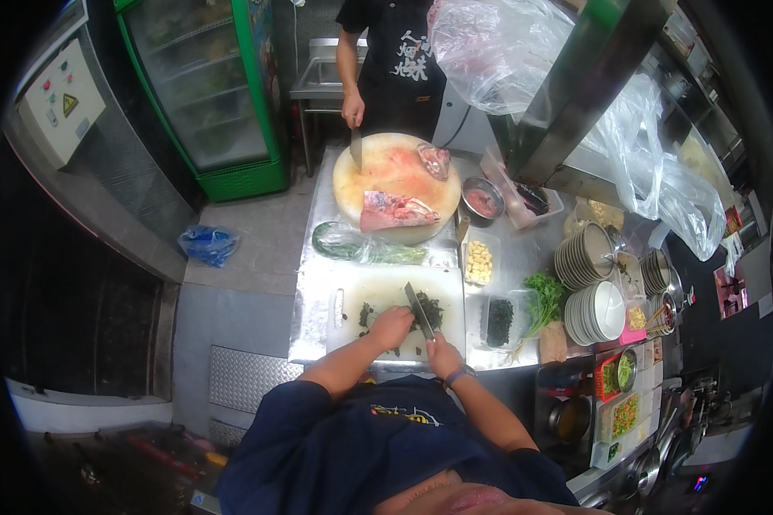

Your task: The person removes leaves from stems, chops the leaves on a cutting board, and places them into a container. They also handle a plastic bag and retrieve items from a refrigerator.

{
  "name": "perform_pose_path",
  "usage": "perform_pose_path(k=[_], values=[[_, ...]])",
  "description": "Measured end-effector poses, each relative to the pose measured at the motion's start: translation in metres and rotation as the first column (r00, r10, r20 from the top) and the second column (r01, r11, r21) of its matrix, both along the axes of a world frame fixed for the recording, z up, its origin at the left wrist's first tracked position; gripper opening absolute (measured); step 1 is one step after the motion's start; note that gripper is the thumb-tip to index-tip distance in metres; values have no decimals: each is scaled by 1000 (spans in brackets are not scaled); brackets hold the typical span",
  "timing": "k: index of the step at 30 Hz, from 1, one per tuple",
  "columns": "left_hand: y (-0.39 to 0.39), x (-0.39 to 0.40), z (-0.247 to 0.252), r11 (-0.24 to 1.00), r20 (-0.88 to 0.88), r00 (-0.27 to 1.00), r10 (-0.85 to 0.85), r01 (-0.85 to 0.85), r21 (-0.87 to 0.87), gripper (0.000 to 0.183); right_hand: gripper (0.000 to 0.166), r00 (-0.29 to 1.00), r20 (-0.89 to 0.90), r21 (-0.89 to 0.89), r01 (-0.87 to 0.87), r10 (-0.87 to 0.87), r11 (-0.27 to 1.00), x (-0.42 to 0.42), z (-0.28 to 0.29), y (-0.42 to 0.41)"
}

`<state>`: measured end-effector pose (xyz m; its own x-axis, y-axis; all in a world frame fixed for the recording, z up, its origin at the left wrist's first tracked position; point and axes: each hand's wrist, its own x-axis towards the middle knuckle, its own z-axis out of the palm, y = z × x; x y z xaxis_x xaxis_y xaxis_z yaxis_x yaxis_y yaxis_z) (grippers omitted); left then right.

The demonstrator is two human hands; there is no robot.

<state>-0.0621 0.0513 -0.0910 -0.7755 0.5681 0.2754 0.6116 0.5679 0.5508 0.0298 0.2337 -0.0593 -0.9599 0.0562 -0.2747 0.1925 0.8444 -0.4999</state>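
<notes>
My right hand grips the handle of a kitchen knife, whose blade points away from me over a white plastic cutting board. My left hand rests on the board with its fingers curled close to the blade's left side; what lies under the fingers is hidden. Dark chopped food, perhaps leafy, is heaped right of the blade. Smaller dark scraps are scattered left of my left hand. A narrow whitish object lies along the board's left side.
Beyond a bagged green vegetable, a round chopping block bears raw meat pieces. A co-worker's hand holds a cleaver there. To the right are peeled garlic cloves, a dark-filled tub, leafy herbs and stacked plates.
</notes>
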Motion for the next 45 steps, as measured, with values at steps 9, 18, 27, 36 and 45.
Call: perform_pose_path(k=[9, 18, 27, 36, 45], values=[[-1, 1, -3, 1000, -50, 999, -6, 6, -4, 9, 34, 1000, -3, -4, 3, -3, 1000, -1, 1, -1], [-1, 4, 0, 1000, -33, 999, 13, -12, 20, 9, 35, 1000, -11, -7, 5, -5, 1000, -1, -9, 1], [-1, 3, -9, 1000, -29, 999, 14, -13, 18, 10, 36, 999, 32, 7, 18, -18, 1000, -2, 5, -2], [0, 2, -9, 1000, -8, 1000, 14, -14, 28, 7, 34, 1000, 15, 6, -5, 5, 1000, -2, -4, 0], [0, 3, -7, 999, 4, 1000, 2, -2, -34, 9, 33, 998, -63, 16, 6, -5, 1000, 1, -12, 1]])
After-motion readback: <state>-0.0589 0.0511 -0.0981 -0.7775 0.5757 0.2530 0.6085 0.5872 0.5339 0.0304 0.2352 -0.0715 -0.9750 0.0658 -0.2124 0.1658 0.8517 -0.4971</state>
